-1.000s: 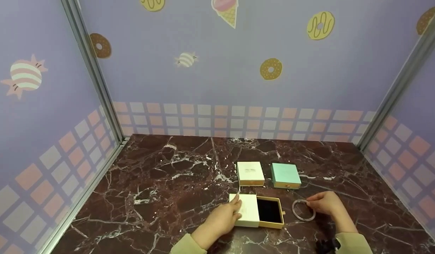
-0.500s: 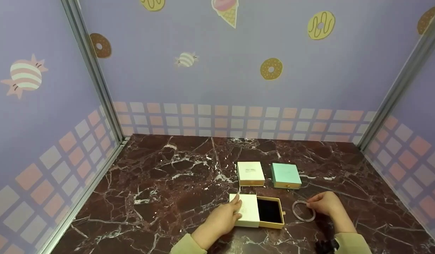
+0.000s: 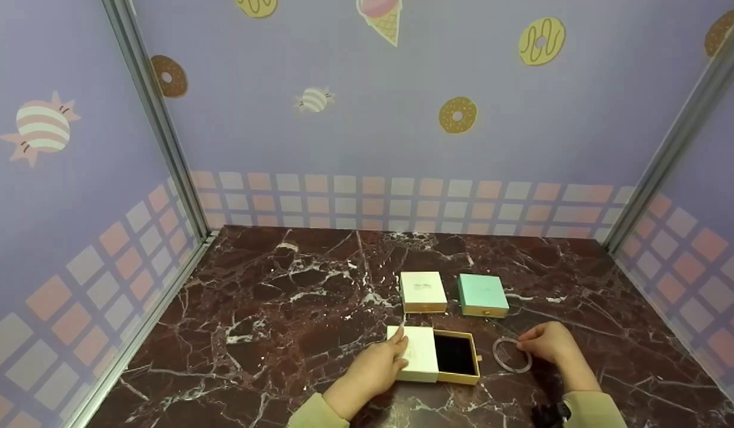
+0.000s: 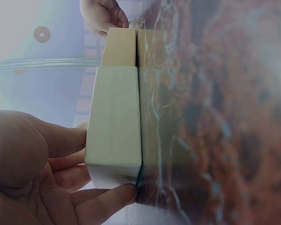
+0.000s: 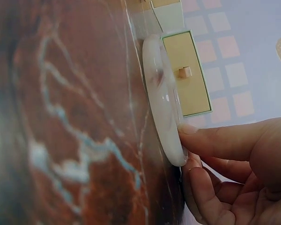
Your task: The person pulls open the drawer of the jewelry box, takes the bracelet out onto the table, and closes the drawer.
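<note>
A cream drawer-style jewelry box (image 3: pixel 419 355) lies near the front of the table, its gold-edged drawer (image 3: pixel 476 356) pulled out to the right and showing a black lining. My left hand (image 3: pixel 373 367) holds the box's sleeve from the left. In the left wrist view, the thumb is against one face of the sleeve (image 4: pixel 113 117) and a finger reaches round its end. Right of the drawer, my right hand (image 3: pixel 548 343) pinches a pale bangle (image 3: pixel 502 361) by its right edge. The right wrist view has the whitish, glossy bangle (image 5: pixel 161 101) tilted close over the tabletop.
Behind the pulled-out box stand another cream box (image 3: pixel 422 289) and a mint green box (image 3: pixel 483 292), both closed. Dark red marbled tabletop (image 3: pixel 272 333) stretches to the left. Patterned panels (image 3: pixel 367 137) enclose the back and both sides.
</note>
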{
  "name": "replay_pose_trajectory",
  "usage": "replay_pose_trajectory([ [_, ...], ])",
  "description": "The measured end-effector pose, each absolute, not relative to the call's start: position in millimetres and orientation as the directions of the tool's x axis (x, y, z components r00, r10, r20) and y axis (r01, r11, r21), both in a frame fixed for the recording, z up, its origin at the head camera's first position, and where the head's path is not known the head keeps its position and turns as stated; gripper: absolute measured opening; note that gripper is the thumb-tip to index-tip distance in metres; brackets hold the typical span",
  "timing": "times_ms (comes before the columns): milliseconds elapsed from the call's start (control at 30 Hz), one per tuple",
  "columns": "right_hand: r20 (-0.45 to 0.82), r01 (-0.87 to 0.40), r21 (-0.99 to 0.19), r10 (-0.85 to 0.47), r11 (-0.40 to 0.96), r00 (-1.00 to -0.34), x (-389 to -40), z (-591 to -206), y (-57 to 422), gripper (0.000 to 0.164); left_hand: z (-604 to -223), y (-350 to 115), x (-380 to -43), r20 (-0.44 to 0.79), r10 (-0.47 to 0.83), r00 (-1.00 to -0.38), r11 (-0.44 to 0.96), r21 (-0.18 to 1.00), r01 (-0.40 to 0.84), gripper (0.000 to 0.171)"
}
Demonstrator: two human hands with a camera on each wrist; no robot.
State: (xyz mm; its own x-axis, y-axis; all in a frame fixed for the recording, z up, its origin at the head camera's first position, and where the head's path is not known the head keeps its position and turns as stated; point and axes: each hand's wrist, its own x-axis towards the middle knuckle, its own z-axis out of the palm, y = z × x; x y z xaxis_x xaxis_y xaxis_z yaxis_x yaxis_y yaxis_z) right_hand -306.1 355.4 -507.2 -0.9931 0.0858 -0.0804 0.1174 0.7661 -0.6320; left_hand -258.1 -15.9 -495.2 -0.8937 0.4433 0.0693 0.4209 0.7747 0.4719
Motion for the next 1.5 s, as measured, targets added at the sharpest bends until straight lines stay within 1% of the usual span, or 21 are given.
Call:
replay_pose_trajectory([
  [100, -0.081, 0.118, -0.629, 0.086, 0.768, -0.993, -306.1, -507.0, 355.9, 0.018, -494.9, -16.2, -258.2, 0.065, 0.447, -0.892, 0.769, 0.482, 0.420, 0.050],
  [333, -0.081, 0.118, -0.631, 0.086, 0.767, -0.993, -304.6, -506.0, 356.6, 0.016, -495.5, -16.0, -258.1, 0.091, 0.445, -0.891, 0.773, 0.464, 0.433, 0.050],
  [700, -0.077, 0.109, -0.643, 0.078, 0.758, -0.994, -303.9, -506.2, 357.3, 0.018, -495.4, -16.0, -258.3, 0.087, 0.441, -0.893, 0.768, 0.477, 0.426, 0.051],
  [933, -0.086, 0.120, -0.686, 0.084, 0.718, -0.993, -303.4, -505.9, 357.9, 0.019, -495.2, -15.7, -258.2, 0.086, 0.435, -0.896, 0.777, 0.468, 0.422, 0.050],
  [1200, -0.075, 0.136, -0.702, 0.118, 0.699, -0.990, -302.4, -500.4, 357.6, 0.019, -496.1, -15.5, -257.6, 0.080, 0.437, -0.896, 0.776, 0.469, 0.421, 0.051],
  [1500, -0.102, 0.134, -0.771, 0.087, 0.623, -0.991, -303.2, -496.8, 352.2, 0.024, -496.7, -15.8, -258.3, 0.096, 0.428, -0.899, 0.781, 0.461, 0.421, 0.050],
])
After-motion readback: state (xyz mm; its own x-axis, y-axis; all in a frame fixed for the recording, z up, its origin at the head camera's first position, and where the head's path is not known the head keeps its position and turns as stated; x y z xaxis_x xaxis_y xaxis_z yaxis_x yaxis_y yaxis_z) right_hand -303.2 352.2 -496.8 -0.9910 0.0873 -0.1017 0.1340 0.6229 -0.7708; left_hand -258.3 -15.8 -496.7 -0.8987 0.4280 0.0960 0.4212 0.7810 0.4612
